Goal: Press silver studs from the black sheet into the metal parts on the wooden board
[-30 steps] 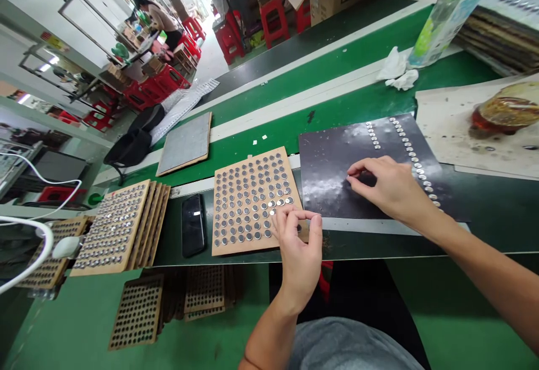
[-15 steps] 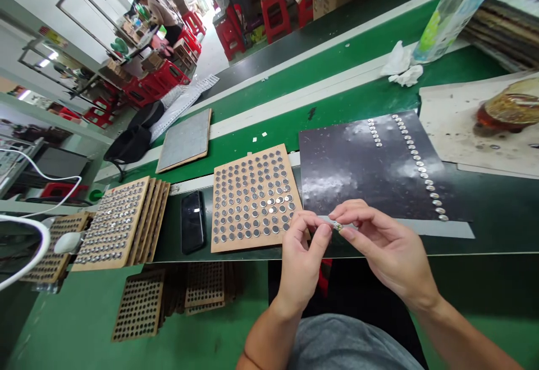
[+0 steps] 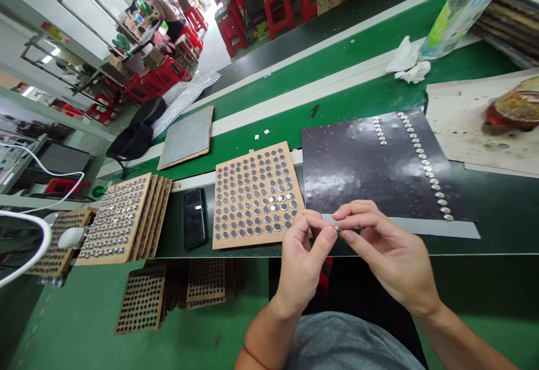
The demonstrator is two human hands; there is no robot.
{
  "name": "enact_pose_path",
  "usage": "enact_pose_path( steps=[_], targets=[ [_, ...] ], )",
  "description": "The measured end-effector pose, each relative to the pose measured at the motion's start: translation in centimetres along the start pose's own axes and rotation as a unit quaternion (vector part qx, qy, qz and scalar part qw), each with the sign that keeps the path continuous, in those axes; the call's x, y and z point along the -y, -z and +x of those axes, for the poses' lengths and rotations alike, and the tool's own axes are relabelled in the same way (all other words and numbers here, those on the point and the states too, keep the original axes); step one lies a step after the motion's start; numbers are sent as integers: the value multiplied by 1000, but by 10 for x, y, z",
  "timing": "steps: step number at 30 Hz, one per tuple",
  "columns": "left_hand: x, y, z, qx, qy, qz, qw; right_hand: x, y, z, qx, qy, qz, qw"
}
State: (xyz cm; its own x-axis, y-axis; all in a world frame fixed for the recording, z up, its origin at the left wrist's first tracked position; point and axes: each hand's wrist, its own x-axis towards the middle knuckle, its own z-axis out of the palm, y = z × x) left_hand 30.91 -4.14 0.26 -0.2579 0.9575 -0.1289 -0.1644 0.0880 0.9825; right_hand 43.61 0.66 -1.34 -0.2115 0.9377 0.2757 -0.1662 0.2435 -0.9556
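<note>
My left hand (image 3: 302,257) and my right hand (image 3: 385,252) meet at the near edge of the bench, fingertips pinched together on a small silver disc (image 3: 337,228). Just left of them lies a wooden board (image 3: 256,196) with a grid of holes, most holding small round metal discs. Behind the hands a dark sheet (image 3: 362,162) carries two rows of the same shiny discs (image 3: 423,162) along its right side.
A black phone (image 3: 193,218) lies left of the board, beside a stack of filled wooden boards (image 3: 122,218). Empty hole boards (image 3: 141,300) sit lower down. A grey panel (image 3: 187,137), crumpled tissue (image 3: 406,64) and a stained sheet (image 3: 484,123) lie farther back. A person works at the far left.
My right hand left the dark sheet and came back toward me; my left hand lifted off the wooden board. Both now pinch a small disc between them.
</note>
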Motion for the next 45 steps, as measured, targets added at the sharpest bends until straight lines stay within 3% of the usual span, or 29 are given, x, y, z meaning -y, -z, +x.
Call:
enact_pose_path(
  steps=[4,9,12,16,21,28,36,45],
  targets=[
    [-2,-1,1,-4,-25,44,999,2,1,-3,-6,48,-62,997],
    [-2,-4,2,-33,-44,59,997,2,1,-13,27,13,-28,999],
    [0,-7,0,-38,-52,49,997,3,-4,-15,-9,8,-37,999],
    [0,-11,-2,-49,-60,65,995,8,-11,-14,-64,41,-127,989],
    [2,-14,-3,-96,-85,105,986,13,-15,-16,-72,35,-123,989],
    [8,-8,-5,-72,-84,81,990,15,-17,-19,-94,3,-74,993],
    [8,-10,-5,-53,-76,57,994,14,-19,-19,-99,7,-92,991],
    [10,-12,-6,-63,-75,28,995,11,-20,-20,-100,-6,-85,991]
  ],
)
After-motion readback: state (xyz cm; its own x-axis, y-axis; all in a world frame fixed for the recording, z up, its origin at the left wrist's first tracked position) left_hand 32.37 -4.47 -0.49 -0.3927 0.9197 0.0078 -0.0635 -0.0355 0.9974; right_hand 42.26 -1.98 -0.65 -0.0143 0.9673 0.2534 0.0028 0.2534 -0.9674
